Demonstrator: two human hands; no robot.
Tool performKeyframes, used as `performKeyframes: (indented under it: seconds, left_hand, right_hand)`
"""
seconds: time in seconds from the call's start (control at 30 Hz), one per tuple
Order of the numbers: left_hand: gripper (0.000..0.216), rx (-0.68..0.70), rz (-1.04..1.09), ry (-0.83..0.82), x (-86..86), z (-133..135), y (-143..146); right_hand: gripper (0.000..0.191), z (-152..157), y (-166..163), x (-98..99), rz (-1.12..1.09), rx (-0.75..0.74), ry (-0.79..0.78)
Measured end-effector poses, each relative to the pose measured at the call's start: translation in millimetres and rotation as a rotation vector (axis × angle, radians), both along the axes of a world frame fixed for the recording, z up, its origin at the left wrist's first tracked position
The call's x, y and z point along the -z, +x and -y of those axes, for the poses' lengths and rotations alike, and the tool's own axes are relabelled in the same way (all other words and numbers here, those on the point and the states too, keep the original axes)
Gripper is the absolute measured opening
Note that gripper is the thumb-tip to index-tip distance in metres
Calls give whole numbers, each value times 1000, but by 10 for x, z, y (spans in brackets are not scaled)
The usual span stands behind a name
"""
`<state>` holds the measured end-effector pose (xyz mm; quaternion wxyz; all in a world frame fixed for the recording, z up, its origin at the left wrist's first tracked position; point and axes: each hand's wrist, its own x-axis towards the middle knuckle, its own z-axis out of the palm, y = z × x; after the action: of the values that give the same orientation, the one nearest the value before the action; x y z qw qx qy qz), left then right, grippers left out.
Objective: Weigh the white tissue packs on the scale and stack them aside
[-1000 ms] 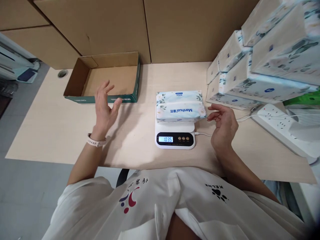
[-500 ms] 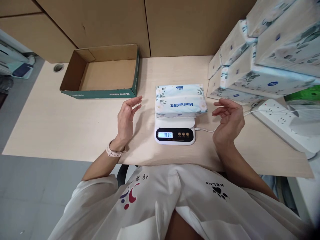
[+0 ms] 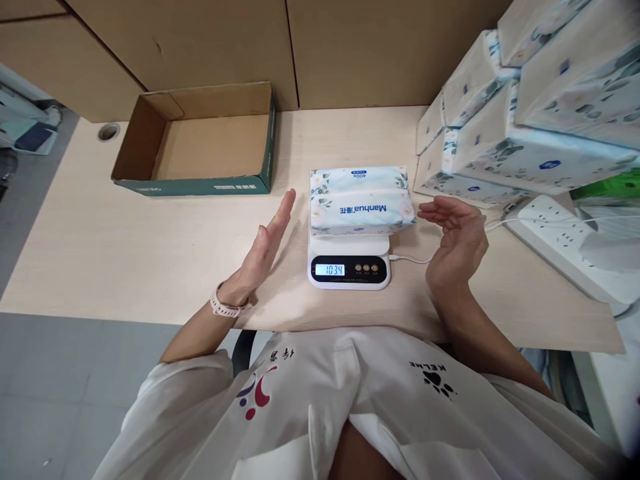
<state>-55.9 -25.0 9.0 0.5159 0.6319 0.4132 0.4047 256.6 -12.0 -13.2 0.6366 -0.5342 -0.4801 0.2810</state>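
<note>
Here the pale wooden surface (image 3: 125, 247) spans the view, with a stack of wrapped tissue packs (image 3: 525, 153) piled at its right end and a shallow cardboard tray (image 3: 195, 187) with green outer walls at its far left. A white power strip (image 3: 555, 237) lies in front of the stack.

At the centre, the tissue pack (image 3: 360, 200) lies flat on a small white scale (image 3: 349, 270). Its long axis runs left to right, parallel to the near edge of the surface. It is a soft white-and-blue pack with leaf prints at the corners, and its blue "Manhua" lettering faces the camera upside down. The display reads 1034.

The left hand (image 3: 265, 247) stands edge-on just left of the pack, fingers (image 3: 285, 207) straight, released and clear of it. The right hand (image 3: 457, 243) is open at the pack's right end, holding nothing. Its fingers (image 3: 440, 210) are loosely bent, with the tips right beside the wrapper; I cannot tell whether they touch. A pale wristband (image 3: 225, 308) circles the left wrist.
</note>
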Motion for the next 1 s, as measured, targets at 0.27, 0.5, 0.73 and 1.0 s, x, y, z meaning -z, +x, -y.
performKeyframes:
  seconds: [0.27, 0.5, 0.73, 1.0]
  left_hand:
    - [86, 53, -61, -5, 79, -13, -69]
    - [80, 43, -160, 81, 12, 1, -27]
    - [82, 48, -280, 112, -55, -1, 22]
    - [94, 169, -184, -45, -71, -181, 100]
  right_hand:
    - [65, 57, 25, -8, 90, -155, -77]
    - [69, 57, 33, -31, 205, -160, -181]
    - [60, 122, 25, -30, 217, -143, -119]
    - [63, 141, -19, -12, 113, -346, -241]
